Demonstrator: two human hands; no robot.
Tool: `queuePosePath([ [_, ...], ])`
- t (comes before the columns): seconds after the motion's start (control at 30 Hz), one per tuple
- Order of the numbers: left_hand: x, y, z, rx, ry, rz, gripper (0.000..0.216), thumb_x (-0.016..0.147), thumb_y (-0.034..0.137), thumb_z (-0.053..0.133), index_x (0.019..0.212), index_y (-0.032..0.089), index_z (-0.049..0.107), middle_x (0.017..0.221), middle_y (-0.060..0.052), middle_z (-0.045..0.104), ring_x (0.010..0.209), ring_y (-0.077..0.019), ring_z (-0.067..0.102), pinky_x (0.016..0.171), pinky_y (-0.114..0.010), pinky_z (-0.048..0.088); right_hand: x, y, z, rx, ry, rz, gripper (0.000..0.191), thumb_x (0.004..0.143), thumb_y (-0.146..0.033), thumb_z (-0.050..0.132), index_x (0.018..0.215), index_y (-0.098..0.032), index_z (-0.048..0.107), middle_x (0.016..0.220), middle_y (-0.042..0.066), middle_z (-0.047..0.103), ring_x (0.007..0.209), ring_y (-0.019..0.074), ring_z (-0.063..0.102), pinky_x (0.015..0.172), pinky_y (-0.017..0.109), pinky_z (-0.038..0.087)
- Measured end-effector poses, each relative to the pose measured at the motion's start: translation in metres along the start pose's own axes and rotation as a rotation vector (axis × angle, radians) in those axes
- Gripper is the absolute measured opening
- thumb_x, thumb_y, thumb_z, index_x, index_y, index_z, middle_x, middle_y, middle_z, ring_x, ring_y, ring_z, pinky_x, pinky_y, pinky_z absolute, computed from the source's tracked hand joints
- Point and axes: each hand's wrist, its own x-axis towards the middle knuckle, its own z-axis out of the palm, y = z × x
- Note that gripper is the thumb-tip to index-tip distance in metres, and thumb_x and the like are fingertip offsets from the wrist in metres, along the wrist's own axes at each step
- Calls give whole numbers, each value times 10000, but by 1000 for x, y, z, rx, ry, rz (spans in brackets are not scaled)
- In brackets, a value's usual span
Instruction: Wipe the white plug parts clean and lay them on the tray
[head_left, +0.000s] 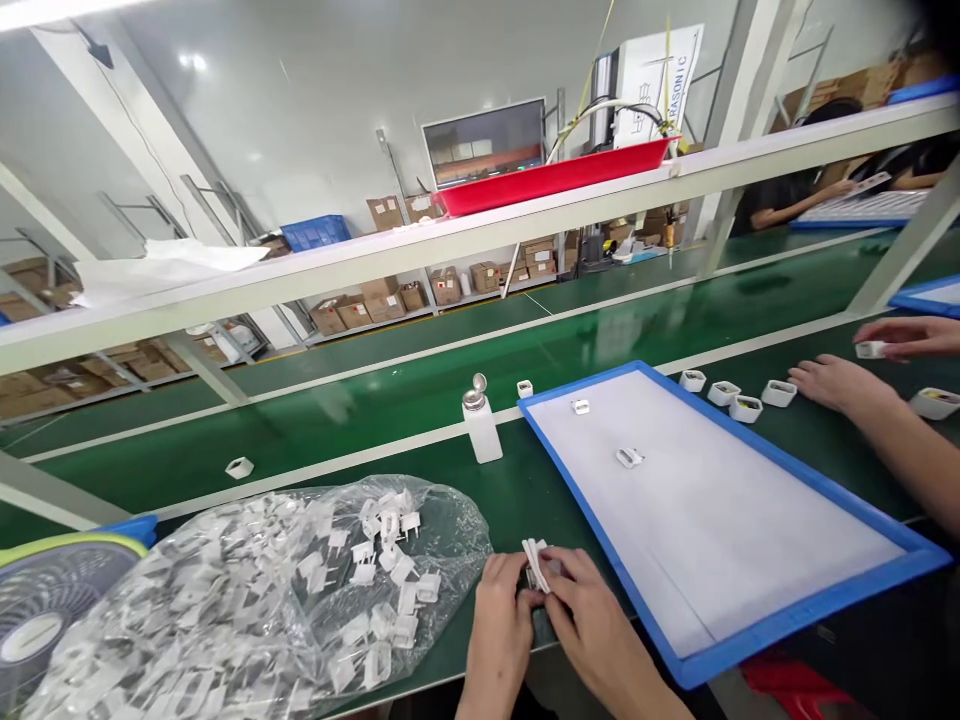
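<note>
My left hand (501, 612) and my right hand (586, 612) meet low in the middle over the green table, fingers pinched together around a small stack of white plastic plug parts (535, 562). To their left lies a clear plastic bag (255, 600) heaped with several more white plug parts. To their right sits a blue-framed white tray (810, 605) carrying two loose white parts (628, 457).
A small white dispenser bottle (482, 422) stands beyond my hands. A co-worker's hands (840, 382) at the right rest by a row of white plug shells (735, 395). A fan (45, 610) sits bottom left. An overhead shelf holds a red tray (555, 178).
</note>
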Motion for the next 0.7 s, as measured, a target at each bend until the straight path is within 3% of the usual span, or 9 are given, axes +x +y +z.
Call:
queuePosePath([
  [0.13,2,-9,4,82,-17,10,438,736,-13,399,985,189,698,961,-99,680,942,-250,626,854,-357,494,-17,7,0,-4,-102,-126,516,913,-36,426,1367,-207,603,1258,110,681,1065,240,595,930,385,548],
  [0.27,3,-14,5,86,-47,51,466,731,-25,370,993,196,686,966,-96,681,936,-238,642,829,-334,500,-23,8,-3,-3,-137,-187,525,888,-28,451,1366,-188,597,1236,132,694,1012,262,593,900,440,559],
  [0.37,4,-12,2,55,-47,65,400,762,9,382,942,209,678,937,-83,683,905,-235,646,819,-335,502,-12,4,-1,17,-113,-119,454,912,-42,425,1281,-196,639,1196,125,693,988,263,576,873,443,541],
  [0.53,2,-8,-4,-22,-40,79,377,758,36,410,923,213,700,906,-82,698,845,-232,662,753,-313,519,13,-11,-7,127,-75,33,322,978,-126,377,899,-198,680,855,65,660,848,238,543,735,378,466],
  [0.7,-13,5,-8,-138,174,172,383,747,72,495,967,239,761,938,-86,744,878,-254,685,815,-327,531,13,-25,-24,364,-18,241,352,985,-292,473,692,-214,652,699,11,607,759,207,542,692,331,422],
])
